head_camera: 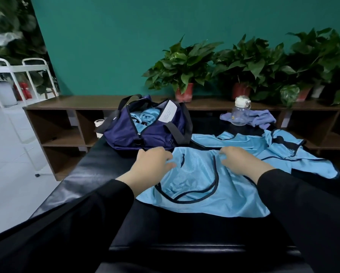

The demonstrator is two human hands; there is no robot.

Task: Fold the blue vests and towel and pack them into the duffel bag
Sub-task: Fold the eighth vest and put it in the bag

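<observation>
A light blue vest (pixel 200 190) with dark trim lies spread on the black padded table (pixel 98 174) in front of me. My left hand (pixel 151 164) pinches its far left corner, and my right hand (pixel 242 162) grips the cloth at its far right edge. Another blue vest (pixel 279 152) lies crumpled behind it to the right. The navy duffel bag (pixel 145 133) stands unzipped at the far left of the table, with folded blue vests (pixel 145 117) inside. A purple towel (pixel 261 117) lies bunched at the table's far end.
A clear water bottle (pixel 241 111) with a white lid stands in front of the towel. A brown wooden shelf (pixel 70 105) runs behind the table and bears several potted plants (pixel 184 69). A white metal rack (pixel 13 75) stands at the left over a pale floor.
</observation>
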